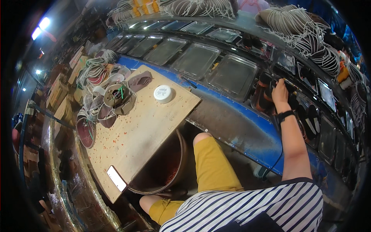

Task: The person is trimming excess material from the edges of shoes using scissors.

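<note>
My right hand point(280, 92), a black band on its wrist, reaches out to a metal tray on the conveyor at the right. Its fingers are curled over the tray's far side, closed on something dark that I cannot make out. Beneath and beside the hand lie dark and orange-brown shoe soles point(260, 92) in that tray. More black soles point(310, 119) lie to the right of my forearm. My left hand is out of view.
A wooden board point(143, 116) holds a white round tub point(162, 94), a phone point(116, 178) and several fabric shoe uppers point(116, 94). Below it stands a large round bin point(179, 162). Metal trays point(196, 60) line the blue-edged conveyor. Corded uppers point(286, 21) are heaped on the shelf above.
</note>
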`<state>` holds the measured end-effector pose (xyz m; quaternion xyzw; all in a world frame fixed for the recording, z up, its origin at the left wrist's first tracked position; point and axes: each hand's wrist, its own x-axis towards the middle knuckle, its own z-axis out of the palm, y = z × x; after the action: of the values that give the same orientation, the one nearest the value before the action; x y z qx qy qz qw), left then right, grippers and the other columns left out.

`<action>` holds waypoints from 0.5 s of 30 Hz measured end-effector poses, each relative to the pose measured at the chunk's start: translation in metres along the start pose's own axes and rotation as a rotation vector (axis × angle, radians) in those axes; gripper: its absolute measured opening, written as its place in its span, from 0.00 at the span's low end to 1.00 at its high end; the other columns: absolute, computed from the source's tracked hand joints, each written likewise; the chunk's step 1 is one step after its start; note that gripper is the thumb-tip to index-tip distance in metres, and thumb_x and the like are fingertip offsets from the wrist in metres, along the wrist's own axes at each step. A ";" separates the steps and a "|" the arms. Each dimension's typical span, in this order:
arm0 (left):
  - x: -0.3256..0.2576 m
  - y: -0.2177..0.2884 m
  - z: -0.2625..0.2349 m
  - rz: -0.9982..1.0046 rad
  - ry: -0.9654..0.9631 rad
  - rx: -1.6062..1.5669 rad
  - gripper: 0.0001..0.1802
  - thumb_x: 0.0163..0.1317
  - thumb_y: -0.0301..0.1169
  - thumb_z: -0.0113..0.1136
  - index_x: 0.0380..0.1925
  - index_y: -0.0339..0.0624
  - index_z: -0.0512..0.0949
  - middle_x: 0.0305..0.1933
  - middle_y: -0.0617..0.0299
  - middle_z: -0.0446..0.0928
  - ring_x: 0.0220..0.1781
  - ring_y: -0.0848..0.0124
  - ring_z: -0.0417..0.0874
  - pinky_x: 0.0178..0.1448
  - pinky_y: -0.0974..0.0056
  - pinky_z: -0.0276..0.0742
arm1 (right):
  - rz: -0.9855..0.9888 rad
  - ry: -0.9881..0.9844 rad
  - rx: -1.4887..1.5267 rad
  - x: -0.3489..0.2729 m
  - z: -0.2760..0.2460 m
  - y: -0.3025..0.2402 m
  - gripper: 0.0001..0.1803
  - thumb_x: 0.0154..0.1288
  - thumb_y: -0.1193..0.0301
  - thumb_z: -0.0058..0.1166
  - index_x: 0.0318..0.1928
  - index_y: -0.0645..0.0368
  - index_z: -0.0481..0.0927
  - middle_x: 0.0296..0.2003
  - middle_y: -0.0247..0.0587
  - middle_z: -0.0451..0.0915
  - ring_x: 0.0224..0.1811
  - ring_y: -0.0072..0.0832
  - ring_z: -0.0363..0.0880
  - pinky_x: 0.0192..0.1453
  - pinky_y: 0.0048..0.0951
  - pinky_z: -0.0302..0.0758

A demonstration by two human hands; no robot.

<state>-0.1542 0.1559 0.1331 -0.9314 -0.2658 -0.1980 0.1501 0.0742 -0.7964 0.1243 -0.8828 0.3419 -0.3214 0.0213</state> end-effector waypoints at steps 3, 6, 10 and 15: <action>0.011 0.035 -0.003 0.016 -0.036 -0.084 0.13 0.57 0.31 0.57 0.38 0.34 0.82 0.39 0.43 0.82 0.42 0.48 0.82 0.49 0.53 0.76 | 0.178 -0.113 -0.037 0.032 0.014 -0.018 0.16 0.64 0.68 0.54 0.46 0.65 0.66 0.41 0.63 0.78 0.47 0.56 0.78 0.52 0.49 0.74; 0.009 0.055 0.007 0.019 -0.077 -0.169 0.15 0.57 0.33 0.58 0.40 0.33 0.82 0.42 0.42 0.81 0.46 0.48 0.81 0.54 0.54 0.75 | 0.163 -0.230 0.054 0.042 0.051 -0.024 0.20 0.62 0.66 0.57 0.48 0.65 0.66 0.45 0.65 0.77 0.51 0.55 0.77 0.54 0.48 0.74; -0.020 0.042 0.043 -0.023 0.006 -0.294 0.10 0.56 0.24 0.56 0.38 0.37 0.80 0.40 0.51 0.80 0.45 0.53 0.80 0.52 0.55 0.74 | -0.025 -0.297 0.165 0.027 0.099 -0.008 0.21 0.56 0.72 0.58 0.48 0.64 0.66 0.43 0.62 0.79 0.51 0.56 0.76 0.53 0.50 0.74; -0.041 0.077 0.025 0.004 -0.084 -0.408 0.06 0.52 0.22 0.58 0.31 0.38 0.80 0.35 0.51 0.79 0.41 0.51 0.79 0.47 0.52 0.74 | 0.020 -0.151 0.125 0.034 0.089 0.019 0.24 0.46 0.84 0.58 0.47 0.63 0.69 0.46 0.56 0.80 0.52 0.51 0.78 0.55 0.44 0.74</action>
<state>-0.1364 0.0850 0.0788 -0.9505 -0.2246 -0.2085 -0.0523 0.1340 -0.8479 0.0681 -0.8980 0.3275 -0.2745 0.1052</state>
